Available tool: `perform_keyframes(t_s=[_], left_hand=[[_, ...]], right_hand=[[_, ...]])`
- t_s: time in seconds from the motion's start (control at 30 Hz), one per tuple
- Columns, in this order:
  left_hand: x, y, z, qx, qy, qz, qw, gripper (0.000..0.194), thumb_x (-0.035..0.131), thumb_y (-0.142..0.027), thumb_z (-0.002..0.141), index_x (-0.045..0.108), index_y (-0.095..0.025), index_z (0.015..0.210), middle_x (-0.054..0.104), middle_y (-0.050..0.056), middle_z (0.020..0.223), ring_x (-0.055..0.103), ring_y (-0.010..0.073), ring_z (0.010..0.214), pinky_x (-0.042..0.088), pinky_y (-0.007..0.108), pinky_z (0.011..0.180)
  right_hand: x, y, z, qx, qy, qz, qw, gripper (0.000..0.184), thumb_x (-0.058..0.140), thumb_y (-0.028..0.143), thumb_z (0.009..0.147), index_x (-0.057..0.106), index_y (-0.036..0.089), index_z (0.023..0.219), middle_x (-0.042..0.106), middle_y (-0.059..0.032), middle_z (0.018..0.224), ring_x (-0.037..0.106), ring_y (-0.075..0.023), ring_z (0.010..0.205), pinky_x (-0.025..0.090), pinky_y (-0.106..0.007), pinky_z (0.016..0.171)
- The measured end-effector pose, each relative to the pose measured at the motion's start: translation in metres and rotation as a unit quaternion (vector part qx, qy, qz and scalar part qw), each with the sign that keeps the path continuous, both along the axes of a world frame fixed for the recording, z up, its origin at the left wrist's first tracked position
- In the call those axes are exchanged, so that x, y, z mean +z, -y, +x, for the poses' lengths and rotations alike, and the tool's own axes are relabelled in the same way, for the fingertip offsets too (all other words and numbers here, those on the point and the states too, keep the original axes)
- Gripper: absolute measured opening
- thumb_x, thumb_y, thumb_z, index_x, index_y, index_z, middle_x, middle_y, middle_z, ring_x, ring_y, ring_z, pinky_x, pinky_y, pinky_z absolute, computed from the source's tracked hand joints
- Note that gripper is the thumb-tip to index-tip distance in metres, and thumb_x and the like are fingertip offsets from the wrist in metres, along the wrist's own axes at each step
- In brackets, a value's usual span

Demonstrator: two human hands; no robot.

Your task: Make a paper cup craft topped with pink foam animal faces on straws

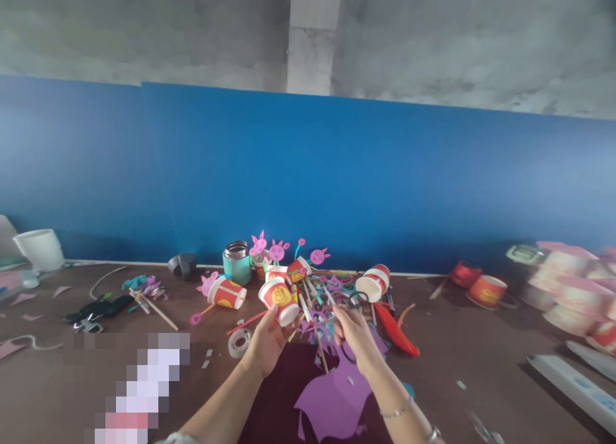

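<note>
My left hand (268,342) is closed around a red, white and yellow paper cup (280,298), which it holds tilted above the table. To the right of it, my right hand (353,332) grips a pair of scissors (328,295); the blades point up and left toward the cup, and dark handle loops show around the fingers. Under the right forearm lies a cut purple sheet (332,402). Beyond both hands spreads a pile of purple scraps, sticks and straws. A tape roll (239,342) rests just left of my left wrist.
Behind the cup are a teal jar (237,264) and pink animal cutouts (278,251) on stems. More cups lie around, including one on its side (373,283). A red pouch-like piece (397,332) and a power strip (572,383) are on the right. A blue partition (308,168) closes the back.
</note>
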State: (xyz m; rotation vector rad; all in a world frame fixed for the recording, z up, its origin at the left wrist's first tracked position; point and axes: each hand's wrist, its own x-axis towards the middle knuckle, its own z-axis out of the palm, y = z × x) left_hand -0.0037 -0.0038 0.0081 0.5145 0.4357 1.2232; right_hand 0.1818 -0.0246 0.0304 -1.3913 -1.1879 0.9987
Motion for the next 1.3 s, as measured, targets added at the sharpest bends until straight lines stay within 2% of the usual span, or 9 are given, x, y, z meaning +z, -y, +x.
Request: perform_keyframes(t_s=[0.07,0.13,0.2,0.27,0.37,0.6,0.87,1.13,1.3], left_hand=[[0.002,0.004,0.004,0.043,-0.065,0.063,0.995,0.037,0.070,-0.024,0.072,0.058,-0.018,0.106,0.068,0.006,0.104,0.063,0.0220,0.095,0.047,0.034,0.088],[0.005,0.009,0.009,0.099,-0.140,0.111,0.979,0.053,0.075,-0.015,0.064,0.055,-0.021,0.113,0.066,0.005,0.106,0.061,0.0226,0.100,0.044,0.032,0.089],[0.006,0.013,0.013,0.141,-0.186,0.135,0.963,0.062,0.078,-0.010,0.058,0.054,-0.022,0.114,0.066,0.005,0.105,0.059,0.0221,0.101,0.042,0.029,0.089],[0.006,0.016,0.015,0.163,-0.195,0.156,0.954,0.063,0.079,-0.007,0.054,0.056,-0.021,0.112,0.064,0.006,0.108,0.057,0.0221,0.104,0.039,0.027,0.091],[0.003,0.018,0.015,0.169,-0.194,0.183,0.949,0.062,0.079,-0.004,0.053,0.059,-0.021,0.109,0.061,0.007,0.113,0.054,0.0229,0.109,0.035,0.025,0.097],[-0.006,0.015,0.014,0.160,-0.198,0.180,0.950,0.064,0.078,-0.007,0.056,0.053,-0.021,0.114,0.062,0.008,0.110,0.055,0.0249,0.106,0.038,0.032,0.095],[-0.006,0.015,0.014,0.169,-0.234,0.208,0.935,0.065,0.078,-0.011,0.058,0.051,-0.021,0.116,0.059,0.009,0.114,0.055,0.0247,0.107,0.037,0.032,0.098],[-0.008,0.014,0.014,0.217,-0.369,0.302,0.852,0.060,0.070,-0.022,0.068,0.042,-0.019,0.121,0.053,0.011,0.122,0.054,0.0238,0.109,0.040,0.039,0.096],[-0.008,0.010,0.012,0.231,-0.365,0.252,0.866,0.059,0.065,-0.026,0.074,0.036,-0.021,0.124,0.056,0.010,0.116,0.056,0.0212,0.104,0.042,0.037,0.094]], right_hand=[[-0.004,-0.003,0.005,-0.068,0.161,0.054,0.983,0.030,0.043,0.040,0.084,0.061,0.016,0.082,0.054,-0.0005,0.052,0.056,-0.0179,0.051,0.040,-0.027,0.052],[-0.008,-0.004,0.010,-0.099,0.300,0.082,0.945,0.024,0.044,0.028,0.084,0.061,0.018,0.098,0.068,-0.0084,0.082,0.064,-0.0228,0.075,0.044,-0.028,0.065],[-0.012,-0.005,0.014,-0.097,0.381,0.086,0.915,0.036,0.043,0.017,0.082,0.054,0.020,0.116,0.066,-0.0093,0.108,0.063,-0.0230,0.093,0.043,-0.029,0.076],[-0.014,-0.005,0.016,-0.087,0.425,0.079,0.897,0.047,0.041,0.012,0.080,0.045,0.019,0.126,0.063,-0.0091,0.117,0.062,-0.0222,0.098,0.042,-0.030,0.081],[-0.015,-0.006,0.017,-0.093,0.462,0.042,0.881,0.054,0.041,0.012,0.080,0.036,0.015,0.133,0.064,-0.0111,0.114,0.062,-0.0235,0.097,0.042,-0.031,0.079],[-0.015,-0.007,0.020,-0.095,0.500,-0.048,0.859,0.054,0.038,0.011,0.082,0.032,0.010,0.135,0.068,-0.0137,0.101,0.064,-0.0264,0.090,0.041,-0.033,0.073],[-0.014,-0.006,0.019,-0.126,0.496,-0.085,0.855,0.057,0.035,0.010,0.082,0.030,0.016,0.138,0.050,-0.0153,0.130,0.047,-0.0276,0.120,0.039,-0.037,0.087],[-0.016,-0.007,0.016,-0.137,0.546,-0.137,0.815,0.054,0.038,0.018,0.085,0.030,0.017,0.139,0.049,-0.0173,0.128,0.042,-0.0290,0.122,0.039,-0.042,0.089],[-0.019,-0.005,0.017,-0.131,0.585,-0.134,0.789,0.053,0.039,0.017,0.085,0.035,0.012,0.137,0.047,-0.0202,0.131,0.037,-0.0313,0.126,0.038,-0.042,0.089]])
